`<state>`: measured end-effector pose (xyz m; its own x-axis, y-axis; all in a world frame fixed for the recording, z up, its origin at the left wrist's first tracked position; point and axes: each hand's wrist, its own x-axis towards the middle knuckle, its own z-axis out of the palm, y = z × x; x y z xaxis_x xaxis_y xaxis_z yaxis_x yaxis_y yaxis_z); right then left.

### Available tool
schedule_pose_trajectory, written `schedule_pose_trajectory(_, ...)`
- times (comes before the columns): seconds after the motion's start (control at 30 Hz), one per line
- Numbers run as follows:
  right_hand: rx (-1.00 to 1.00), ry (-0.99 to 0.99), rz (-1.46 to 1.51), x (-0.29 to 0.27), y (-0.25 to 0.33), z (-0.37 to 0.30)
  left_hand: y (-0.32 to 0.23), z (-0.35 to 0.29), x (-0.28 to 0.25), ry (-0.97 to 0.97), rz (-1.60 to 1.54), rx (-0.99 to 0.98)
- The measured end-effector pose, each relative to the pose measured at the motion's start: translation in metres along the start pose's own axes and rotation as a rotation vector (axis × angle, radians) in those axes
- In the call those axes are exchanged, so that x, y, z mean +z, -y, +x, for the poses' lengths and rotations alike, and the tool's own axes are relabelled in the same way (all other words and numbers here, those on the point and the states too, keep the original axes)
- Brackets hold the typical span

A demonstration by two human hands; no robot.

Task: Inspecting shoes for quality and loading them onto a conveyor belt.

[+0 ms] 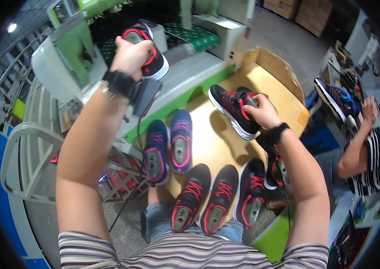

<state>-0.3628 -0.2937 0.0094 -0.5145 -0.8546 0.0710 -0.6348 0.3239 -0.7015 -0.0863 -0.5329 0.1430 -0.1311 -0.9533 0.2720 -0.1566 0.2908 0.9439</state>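
Observation:
My left hand (129,58) is closed on a black sneaker (155,67) with red trim and a white sole, raised over the machine's edge at the far left. On the right, my right hand (264,113) grips another black sneaker (230,107) with red laces by its collar, tilted above the tabletop. A dark shape partly hidden behind that sneaker is hard to make out. Two blue-purple sneakers with pink laces, one navy (156,150) and one lighter (181,141), rest at the table's left. Along the near edge several dark sneakers (219,197) with red laces stand side by side.
The light wooden table (203,119) has a cardboard flap (277,65) at its far right. Beyond it is a pale machine with a green dotted belt (192,36). A white tubular frame (15,166) stands left. At right, a co-worker's hand (369,110) is near a dark-blue sneaker (333,96).

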Motion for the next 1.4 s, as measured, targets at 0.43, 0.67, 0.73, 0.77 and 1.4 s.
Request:
schedule_pose_trajectory(0.43, -0.392, -0.306, -0.215, 0.043, 0.121, 0.258, 0.081, 0.086, 0.032, -0.279, 0.452, 0.157)
schedule_pose_trajectory(0.67, -0.338, 0.168, -0.086, -0.066, -0.027, 0.156, 0.064, 0.081, 0.002, -0.480, 0.617, 0.060)
schedule_pose_trajectory(0.73, 0.048, 0.286, -0.303, -0.094, -0.091, 0.107, 0.064, 0.032, 0.029, -0.333, 0.400, 0.401)
schedule_pose_trajectory(0.77, 0.077, 0.275, -0.354, -0.095, -0.123, 0.085, 0.057, -0.006, 0.048, -0.185, 0.250, 0.549)
schedule_pose_trajectory(1.4, 0.727, -0.291, -0.111, -0.112, -0.396, 0.143, 0.118, -0.208, 0.123, 1.067, -0.159, -0.734)
